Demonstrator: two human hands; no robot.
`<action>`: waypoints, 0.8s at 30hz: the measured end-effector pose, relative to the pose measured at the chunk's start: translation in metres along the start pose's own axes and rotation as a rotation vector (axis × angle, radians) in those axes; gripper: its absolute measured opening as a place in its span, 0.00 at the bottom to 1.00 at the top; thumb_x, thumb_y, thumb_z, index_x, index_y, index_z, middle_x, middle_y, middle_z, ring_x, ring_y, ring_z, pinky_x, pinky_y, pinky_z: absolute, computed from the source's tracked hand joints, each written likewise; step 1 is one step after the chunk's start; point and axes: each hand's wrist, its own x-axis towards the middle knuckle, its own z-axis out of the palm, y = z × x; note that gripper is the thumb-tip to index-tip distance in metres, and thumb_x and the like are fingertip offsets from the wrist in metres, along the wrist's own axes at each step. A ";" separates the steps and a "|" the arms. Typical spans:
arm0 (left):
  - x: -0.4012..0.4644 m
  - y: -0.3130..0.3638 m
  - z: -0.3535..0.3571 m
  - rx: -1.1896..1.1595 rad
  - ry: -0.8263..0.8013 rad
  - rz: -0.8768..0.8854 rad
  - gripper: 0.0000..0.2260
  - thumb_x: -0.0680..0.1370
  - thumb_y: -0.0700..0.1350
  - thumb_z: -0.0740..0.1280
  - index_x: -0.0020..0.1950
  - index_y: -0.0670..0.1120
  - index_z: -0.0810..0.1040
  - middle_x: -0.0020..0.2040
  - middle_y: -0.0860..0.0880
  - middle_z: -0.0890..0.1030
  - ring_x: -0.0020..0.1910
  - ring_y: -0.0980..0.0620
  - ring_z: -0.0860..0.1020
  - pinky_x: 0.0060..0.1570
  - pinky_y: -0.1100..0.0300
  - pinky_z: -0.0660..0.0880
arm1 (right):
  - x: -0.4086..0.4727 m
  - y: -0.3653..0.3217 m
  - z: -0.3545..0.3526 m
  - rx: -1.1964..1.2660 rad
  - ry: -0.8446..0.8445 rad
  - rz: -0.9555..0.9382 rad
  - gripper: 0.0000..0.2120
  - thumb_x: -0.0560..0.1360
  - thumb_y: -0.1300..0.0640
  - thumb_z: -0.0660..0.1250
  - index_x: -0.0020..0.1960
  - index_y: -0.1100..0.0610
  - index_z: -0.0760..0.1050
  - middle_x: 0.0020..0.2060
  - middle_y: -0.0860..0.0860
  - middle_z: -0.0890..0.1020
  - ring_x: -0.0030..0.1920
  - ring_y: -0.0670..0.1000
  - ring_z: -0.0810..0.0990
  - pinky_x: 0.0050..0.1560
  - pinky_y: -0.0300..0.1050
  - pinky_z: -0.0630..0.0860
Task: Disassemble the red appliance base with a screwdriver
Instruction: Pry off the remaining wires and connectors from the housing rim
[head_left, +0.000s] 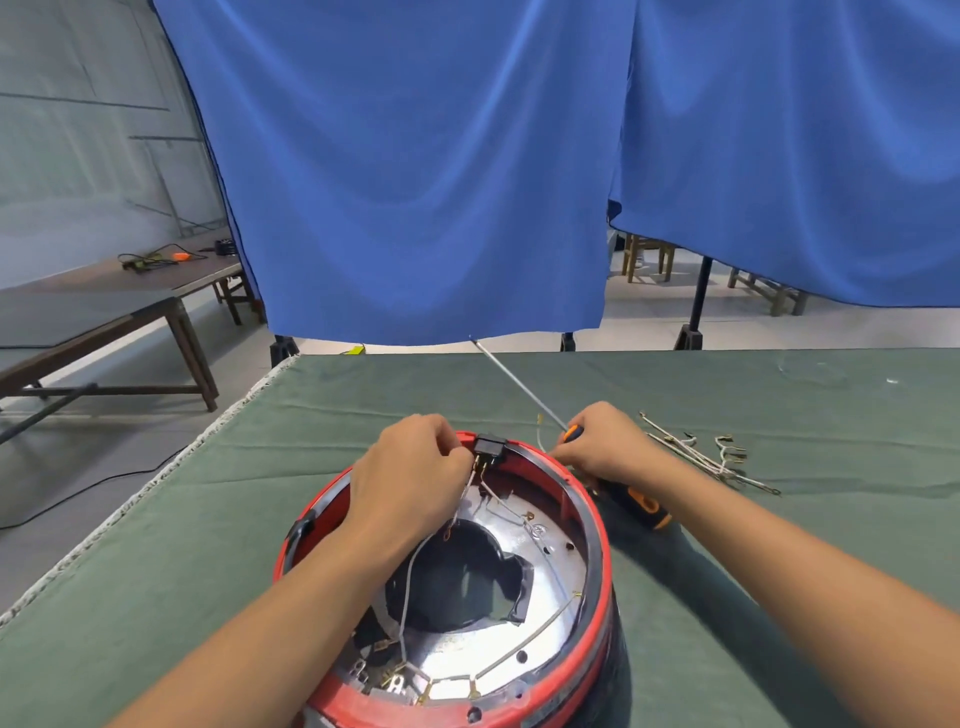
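The red appliance base (597, 525) lies open side up on the green cloth, showing a silver metal plate (550, 566) and thin wires. A black switch (489, 445) sits on its far rim. My left hand (410, 478) reaches over the rim, and its fingertips pinch a wire (464, 496) at the switch terminals. My right hand (602, 441) grips an orange-and-black screwdriver (644, 506) just right of the switch. The screwdriver's long shaft (514, 382) points away to the far left, off the base. Its handle end sticks out under my wrist.
A loose bundle of removed wires (701, 457) lies on the green table cloth (311, 415) to the right of my right hand. The table's left edge (156, 483) runs diagonally. Blue curtains (415, 182) hang behind the table, and wooden benches (130, 322) stand at left.
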 end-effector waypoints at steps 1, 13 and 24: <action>-0.001 0.000 0.000 0.004 -0.015 0.013 0.07 0.73 0.46 0.63 0.35 0.53 0.75 0.35 0.56 0.78 0.38 0.54 0.76 0.36 0.59 0.67 | 0.005 0.002 0.006 -0.017 -0.009 0.001 0.09 0.66 0.57 0.71 0.31 0.62 0.79 0.21 0.52 0.75 0.23 0.49 0.72 0.27 0.37 0.68; -0.003 0.000 0.006 0.081 -0.076 0.040 0.06 0.71 0.52 0.68 0.37 0.53 0.76 0.36 0.57 0.79 0.39 0.56 0.77 0.36 0.60 0.70 | -0.017 -0.003 -0.022 0.072 0.082 -0.047 0.19 0.74 0.40 0.65 0.39 0.56 0.78 0.22 0.48 0.73 0.23 0.49 0.71 0.29 0.41 0.70; -0.015 0.009 0.004 0.142 0.030 0.172 0.04 0.71 0.47 0.68 0.38 0.54 0.74 0.39 0.56 0.79 0.43 0.47 0.78 0.37 0.59 0.67 | -0.129 -0.011 -0.068 -0.513 0.108 -0.204 0.22 0.78 0.38 0.54 0.36 0.52 0.74 0.30 0.48 0.79 0.34 0.48 0.77 0.32 0.42 0.68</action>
